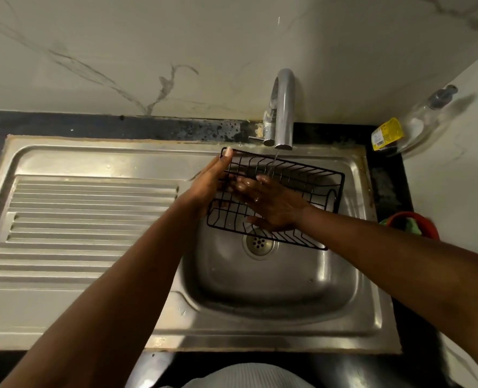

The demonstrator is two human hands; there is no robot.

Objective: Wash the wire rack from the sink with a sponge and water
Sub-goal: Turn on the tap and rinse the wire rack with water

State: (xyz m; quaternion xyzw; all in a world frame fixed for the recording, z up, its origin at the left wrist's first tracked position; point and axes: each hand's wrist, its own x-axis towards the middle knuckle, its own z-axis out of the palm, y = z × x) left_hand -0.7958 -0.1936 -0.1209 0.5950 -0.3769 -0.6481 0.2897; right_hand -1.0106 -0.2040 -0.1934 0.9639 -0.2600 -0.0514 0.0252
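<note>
The black wire rack (308, 179) is held up over the bowl of the steel sink (274, 292), near the back edge, just under the tap (284, 107). It is tipped, with its far side higher than its near side. A thin stream of water (274, 159) is seen falling from the tap onto the far side of the rack.

The left end of the rack is gripped by the left hand (210, 183). Its fingers are curled round the wires, and the thumb (228, 152) is laid on the far left corner. The right hand (273, 210) is laid flat inside the rack, with its fingers (243, 186) stretched out straight and wet on the wires. Nothing is held in it.

The round drain (259, 243) is seen below the near edge of the rack. The ridged draining board (92, 219) is at the left of the sink.

On the dark bench (386, 186), at the back right corner, a clear bottle (425, 119) with a yellow label (386, 134) is found. At the right edge, a red bowl (428, 224) with something green (405, 224) in it is partly hidden by the right arm.
</note>
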